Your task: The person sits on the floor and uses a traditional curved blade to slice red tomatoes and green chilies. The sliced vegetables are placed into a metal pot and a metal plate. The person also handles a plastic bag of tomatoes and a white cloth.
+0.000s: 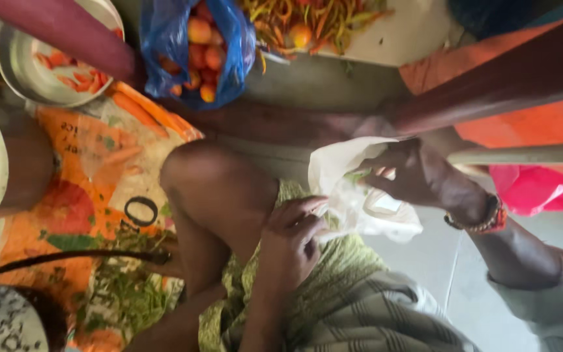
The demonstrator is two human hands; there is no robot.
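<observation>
A thin white plastic bag is stretched between both my hands above my lap. My left hand pinches its lower edge beside my bent knee. At the bag's upper rim is my right hand, a beaded bracelet on its wrist, with its fingers curled into the opening. A little green shows inside the bag near those fingers; the rest of the contents are hidden.
A blue plastic bag of tomatoes lies ahead, next to a metal bowl with orange pieces and a tray of chillies. An orange printed sack with green leaf scraps covers the floor at left. Another person's arm crosses top left.
</observation>
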